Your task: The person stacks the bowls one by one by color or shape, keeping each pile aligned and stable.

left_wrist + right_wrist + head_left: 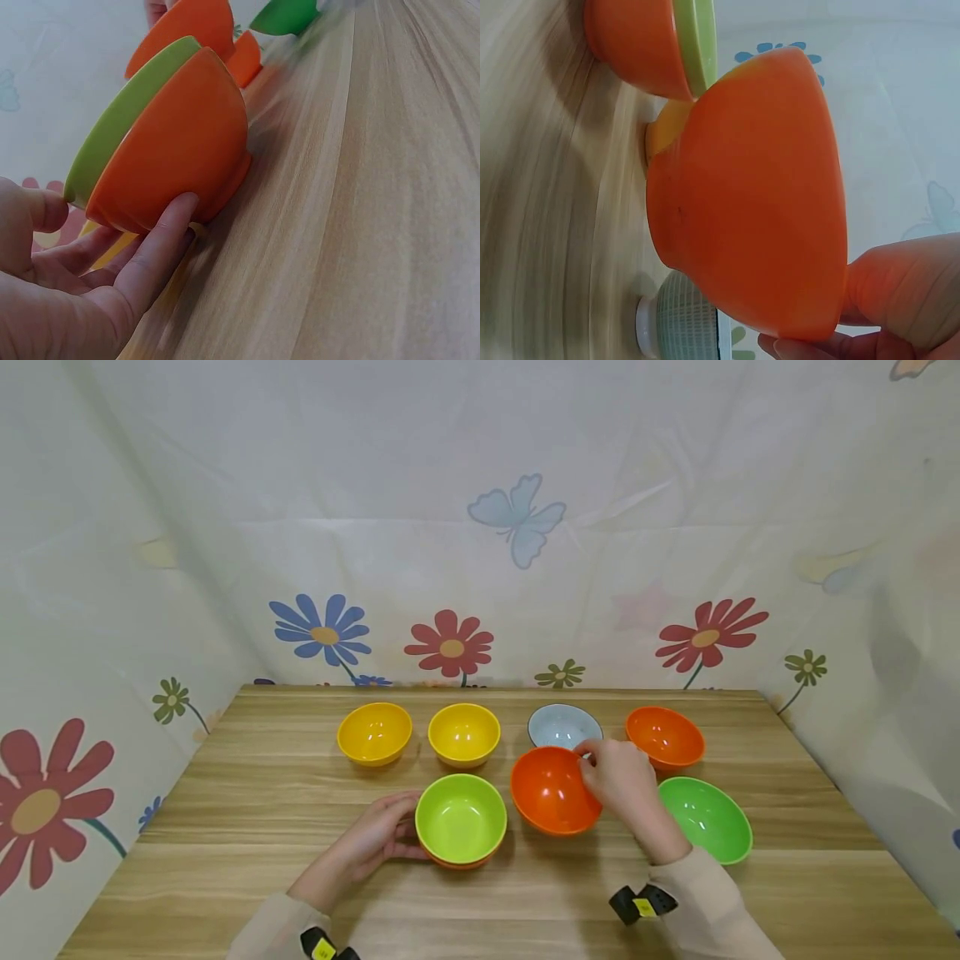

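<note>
The right hand (622,777) pinches the rim of a tilted orange bowl (551,789) at frame centre — a closed grip. The left hand (378,835) rests relaxed, fingers touching the stacked green bowl (460,817) — the lower orange one (176,146) beneath — on the bench (225,793).

The front edge of the wooden table (525,918) lies bare, as do its left and right edges. Across the middle, bowls crowd close: yellow bowls (375,733) near the back edge, green bowl (705,818) rightward.

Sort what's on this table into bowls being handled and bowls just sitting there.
Handled: orange bowl gripped by right hand; stacked green-over-orange bowls touched by left hand.
Sitting: two yellow bowls, grey bowl, far orange bowl, green bowl.
</note>
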Motion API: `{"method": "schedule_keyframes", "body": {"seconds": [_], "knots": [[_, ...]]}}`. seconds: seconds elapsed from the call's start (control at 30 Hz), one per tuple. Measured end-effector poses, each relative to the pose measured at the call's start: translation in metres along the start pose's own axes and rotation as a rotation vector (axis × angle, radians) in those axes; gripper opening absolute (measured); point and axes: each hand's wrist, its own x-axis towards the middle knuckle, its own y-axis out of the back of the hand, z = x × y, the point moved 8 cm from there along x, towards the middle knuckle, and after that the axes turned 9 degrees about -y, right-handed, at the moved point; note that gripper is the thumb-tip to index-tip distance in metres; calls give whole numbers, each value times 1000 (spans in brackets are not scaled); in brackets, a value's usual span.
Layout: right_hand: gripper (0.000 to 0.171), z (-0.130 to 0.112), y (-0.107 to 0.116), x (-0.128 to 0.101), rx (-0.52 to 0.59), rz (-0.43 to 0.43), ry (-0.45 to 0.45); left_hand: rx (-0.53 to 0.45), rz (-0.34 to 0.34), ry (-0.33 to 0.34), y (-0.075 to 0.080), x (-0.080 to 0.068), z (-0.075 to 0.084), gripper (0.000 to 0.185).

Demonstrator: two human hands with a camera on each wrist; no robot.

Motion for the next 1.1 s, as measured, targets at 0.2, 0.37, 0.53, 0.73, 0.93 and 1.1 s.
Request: {"method": "schedule_keyframes", "body": {"seconds": [0.2,0.37,0.53,0.73,0.93,1.1], "knots": [[13,-10,-1,1,12,-31,3,-3,0,1,0,0,0,46],[13,-17,0,4,6,-25,16,1,2,0,1,0,-1,46],[14,-24,-1,8,20,-27,24,-1,1,-1,1,0,-1,46],[15,-31,-3,10,5,-44,34,-4,-1,-9,0,1,-2,46],[15,-40,-2,11,-3,-42,48,-4,-1,-10,0,1,-1,46],[14,-46,0,13,8,-25,57,1,8,-10,0,0,1,46]]}}
